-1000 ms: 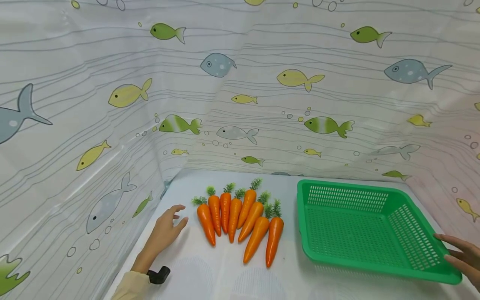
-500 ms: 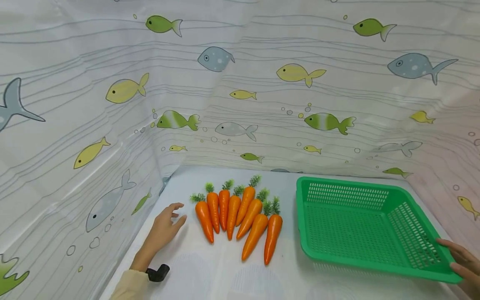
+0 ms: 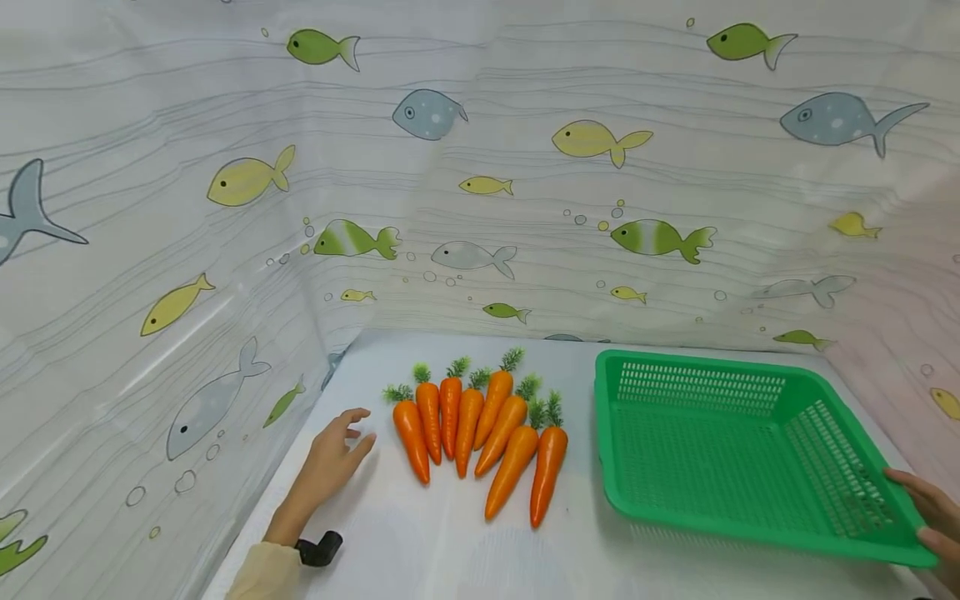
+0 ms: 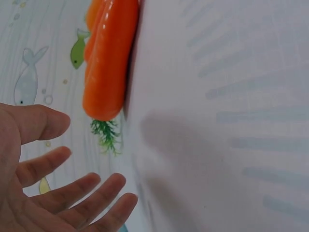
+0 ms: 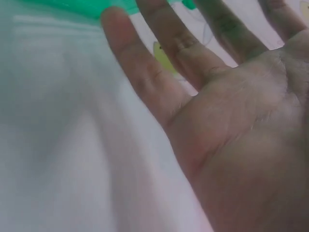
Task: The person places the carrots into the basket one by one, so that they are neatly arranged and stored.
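Several orange carrots [image 3: 470, 429] with feathery green tops lie fanned side by side on the white table, in the middle of the head view. My left hand [image 3: 330, 467] hovers just left of the leftmost carrot [image 3: 411, 440], fingers loosely spread and holding nothing. The left wrist view shows a carrot [image 4: 111, 63] apart from that hand's fingertips. A green plastic basket [image 3: 720, 531] with perforated walls stands to the right, nothing in it. My right hand [image 3: 933, 502] touches its right rim near the front corner; in the right wrist view the fingers look fairly straight.
A white sheet printed with fish [image 3: 592, 137] hangs as walls at the back and both sides. Bare white tabletop [image 3: 420, 542] lies in front of the carrots. A black wrist mount [image 3: 320, 550] sits on the left wrist.
The head view has tilted slightly, shifting the scene a little. The right hand stays at the basket's rim and shows slightly less in view. Carrots and left hand keep their places.
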Tool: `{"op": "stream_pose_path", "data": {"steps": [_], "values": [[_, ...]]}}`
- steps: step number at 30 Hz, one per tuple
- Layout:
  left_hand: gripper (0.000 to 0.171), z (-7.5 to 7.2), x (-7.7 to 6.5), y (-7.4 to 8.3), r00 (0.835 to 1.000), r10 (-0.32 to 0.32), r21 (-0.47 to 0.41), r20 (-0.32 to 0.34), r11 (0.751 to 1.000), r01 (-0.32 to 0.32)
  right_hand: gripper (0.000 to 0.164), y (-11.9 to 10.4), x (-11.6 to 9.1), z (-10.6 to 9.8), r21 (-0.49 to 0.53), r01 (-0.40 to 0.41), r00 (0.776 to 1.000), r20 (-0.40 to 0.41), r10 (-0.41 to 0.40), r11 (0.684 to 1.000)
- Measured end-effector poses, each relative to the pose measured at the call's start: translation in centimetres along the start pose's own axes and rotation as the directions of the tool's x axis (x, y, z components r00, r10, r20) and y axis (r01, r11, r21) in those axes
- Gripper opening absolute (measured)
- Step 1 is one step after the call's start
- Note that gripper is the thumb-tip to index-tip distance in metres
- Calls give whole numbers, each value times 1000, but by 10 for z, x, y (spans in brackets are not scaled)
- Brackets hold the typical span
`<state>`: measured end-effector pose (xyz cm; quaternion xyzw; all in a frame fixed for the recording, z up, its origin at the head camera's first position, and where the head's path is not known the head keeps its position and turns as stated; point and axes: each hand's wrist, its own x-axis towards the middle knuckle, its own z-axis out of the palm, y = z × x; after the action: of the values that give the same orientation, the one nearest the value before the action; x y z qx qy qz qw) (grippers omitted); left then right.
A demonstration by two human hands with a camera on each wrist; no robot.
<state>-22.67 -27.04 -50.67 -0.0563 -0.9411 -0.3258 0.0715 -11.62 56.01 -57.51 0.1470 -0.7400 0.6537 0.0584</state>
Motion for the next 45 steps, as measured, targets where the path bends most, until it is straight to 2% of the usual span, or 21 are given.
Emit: {"op": "stream_pose_path", "data": {"steps": [2, 3, 6, 8, 9, 11, 16, 20, 23, 27, 32, 35, 40, 45], "values": [[43, -1, 3, 1, 1000, 9, -2, -9, 1000, -10, 77, -5, 9, -3, -97, -21, 999, 27, 24, 995], [43, -2, 5, 1, 1000, 12, -4, -13, 1000, -12, 79, -7, 13, -5, -180, -33, 999, 35, 40, 983], [44, -2, 7, 3, 1000, 20, -7, -14, 1000, -21, 84, -15, 25, -10, -368, -34, 994, 85, 70, 929], [44, -3, 7, 6, 1000, 22, -10, -17, 1000, -22, 88, -17, 31, -13, -506, -38, 992, 88, 95, 862], [44, -3, 8, 7, 1000, 25, -7, -18, 1000, -25, 89, -19, 33, -14, -543, -38, 990, 91, 104, 839], [44, -2, 9, 8, 999, 30, -4, -19, 1000, -30, 91, -21, 34, -15, -567, -11, 991, 106, 86, 824], [44, 2, 11, 9, 999, 39, 0, -15, 999, -39, 94, -24, 31, -13, -558, 41, 992, 125, 35, 829], [44, 5, 12, 11, 1000, 15, -12, -25, 1000, -15, 92, -24, 31, -15, -550, -23, 987, 122, 108, 835], [44, 10, 14, 13, 1000, -5, -30, -15, 1000, 5, 93, -24, 25, -15, -533, -36, 988, 110, 111, 846], [46, 10, 25, 17, 1000, -11, -32, -8, 999, 11, 95, -25, 24, -13, -525, -10, 993, 98, 72, 851], [48, -2, 43, 25, 1000, -17, -9, -12, 1000, 17, 90, -19, 29, -6, -465, -89, 989, 62, 133, 881], [50, -4, 50, 30, 1000, -21, 7, 18, 1000, 20, 89, -16, 24, -6, -406, -122, 985, 63, 161, 906], [50, 3, 55, 34, 997, -36, -2, 61, 999, 36, 92, -13, 17, -10, -255, -134, 981, 101, 164, 958], [50, 10, 55, 33, 995, -68, -2, 72, 998, 68, 87, -11, 16, -12, -89, -142, 968, 196, 157, 986]]}}
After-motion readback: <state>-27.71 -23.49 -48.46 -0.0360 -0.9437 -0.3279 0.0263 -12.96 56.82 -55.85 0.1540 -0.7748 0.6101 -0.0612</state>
